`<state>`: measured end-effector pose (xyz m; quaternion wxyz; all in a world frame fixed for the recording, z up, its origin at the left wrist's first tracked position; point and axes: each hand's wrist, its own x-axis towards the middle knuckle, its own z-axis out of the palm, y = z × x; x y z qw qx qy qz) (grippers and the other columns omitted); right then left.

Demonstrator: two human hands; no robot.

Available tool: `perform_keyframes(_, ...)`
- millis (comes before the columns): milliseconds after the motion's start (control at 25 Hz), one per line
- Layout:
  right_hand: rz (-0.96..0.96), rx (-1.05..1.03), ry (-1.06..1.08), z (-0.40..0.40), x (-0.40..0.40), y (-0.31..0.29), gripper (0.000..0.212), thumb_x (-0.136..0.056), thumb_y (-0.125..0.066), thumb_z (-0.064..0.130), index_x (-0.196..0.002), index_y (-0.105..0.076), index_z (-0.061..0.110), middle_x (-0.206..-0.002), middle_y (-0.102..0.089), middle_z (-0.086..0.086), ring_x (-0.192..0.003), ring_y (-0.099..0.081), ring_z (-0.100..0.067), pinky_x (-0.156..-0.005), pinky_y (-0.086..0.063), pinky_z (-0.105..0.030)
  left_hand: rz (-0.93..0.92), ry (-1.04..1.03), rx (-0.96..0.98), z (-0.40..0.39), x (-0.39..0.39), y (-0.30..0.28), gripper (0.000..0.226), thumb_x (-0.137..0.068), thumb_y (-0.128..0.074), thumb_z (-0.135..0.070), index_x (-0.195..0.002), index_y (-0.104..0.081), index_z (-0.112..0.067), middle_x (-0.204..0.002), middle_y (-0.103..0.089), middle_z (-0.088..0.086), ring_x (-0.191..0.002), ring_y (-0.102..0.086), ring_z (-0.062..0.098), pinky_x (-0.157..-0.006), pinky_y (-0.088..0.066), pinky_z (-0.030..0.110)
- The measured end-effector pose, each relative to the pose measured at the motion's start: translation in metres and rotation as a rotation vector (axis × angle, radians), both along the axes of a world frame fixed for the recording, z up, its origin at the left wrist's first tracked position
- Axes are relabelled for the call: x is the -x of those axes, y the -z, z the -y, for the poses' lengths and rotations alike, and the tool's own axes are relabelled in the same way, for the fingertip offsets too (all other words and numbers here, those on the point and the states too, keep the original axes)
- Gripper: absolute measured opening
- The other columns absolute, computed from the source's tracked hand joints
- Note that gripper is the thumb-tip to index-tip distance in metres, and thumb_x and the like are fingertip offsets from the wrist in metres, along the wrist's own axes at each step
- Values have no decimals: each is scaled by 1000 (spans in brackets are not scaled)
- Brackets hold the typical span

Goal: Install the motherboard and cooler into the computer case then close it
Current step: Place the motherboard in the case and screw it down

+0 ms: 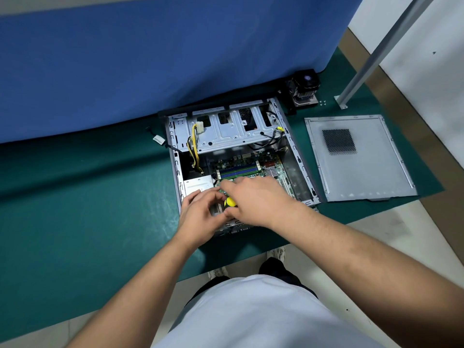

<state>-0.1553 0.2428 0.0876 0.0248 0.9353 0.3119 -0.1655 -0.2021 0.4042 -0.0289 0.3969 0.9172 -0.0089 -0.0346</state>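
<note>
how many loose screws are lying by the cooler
3, as far as the blur allows: small screws clustered on the green mat just right of the cooler. More may be hidden.

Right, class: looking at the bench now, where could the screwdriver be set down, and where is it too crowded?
Free: the green mat left of the computer case, and the mat strip between the case and the side panel. Crowded: inside the case, where both hands work, and the far right corner around the cooler.
</note>
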Motion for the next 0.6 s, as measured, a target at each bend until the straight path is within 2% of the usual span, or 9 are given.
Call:
perform_keyframes(120,-42,-24,-15,1,-1,-1,38,-97,-60,41,-130,-52,25,-114,-65,-7,-104,-65,-34,-73,-44,-39,25,64,0,-4,3,2,45,-73,-60,-72,-111,-63,-49,-136,-59,-23,-136,-41,-7,-116,-6,16)
perform_keyframes(200,-50,-31,61,-6,-1,2,39,-100,-54,47,-126,-55,18,-111,-67,-10,-104,-65,-35,-71,-39,-37,45,36,-46,1,3,0,49,-70,-63,-69,-114,-61,-47,-124,-60,-31,-128,-45,-11,-116,-10,18)
perform_keyframes(280,-58,-9,109,-13,3,7,49,-100,-48,59,-125,-56,17,-110,-67,-11,-105,-64,-34,-69,-37,-35,52,-9,-55,6,2,-2,46,-64,-65,-68,-102,-56,-42,-103,-61,-34,-111,-52,-10,-110,-14,15)
perform_keyframes(320,-51,7,114,-14,5,8,54,-98,-46,63,-125,-56,18,-110,-67,-10,-105,-64,-34,-68,-36,-35,48,-24,-47,7,1,-2,45,-62,-64,-68,-97,-57,-40,-102,-61,-33,-110,-52,-9,-107,-14,13)
perform_keyframes(440,-46,-18,74,-7,4,4,56,-95,-53,64,-128,-51,20,-116,-66,-9,-106,-65,-34,-69,-42,-37,18,10,-13,1,1,1,43,-63,-59,-67,-98,-62,-42,-126,-64,-25,-127,-48,-8,-109,-8,10)
perform_keyframes(520,-86,-58,-2,0,3,0,49,-95,-60,52,-134,-48,25,-121,-64,-6,-107,-64,-34,-77,-51,-41,7,67,-15,-2,2,3,43,-69,-57,-68,-107,-63,-48,-138,-60,-21,-135,-42,-7,-115,-5,14)
perform_keyframes(600,-85,-66,-1,0,3,-2,45,-93,-62,37,-135,-49,27,-118,-65,-6,-106,-64,-33,-78,-50,-40,6,80,-32,-2,3,1,44,-72,-58,-67,-112,-60,-52,-136,-59,-26,-135,-41,-9,-119,-8,21)
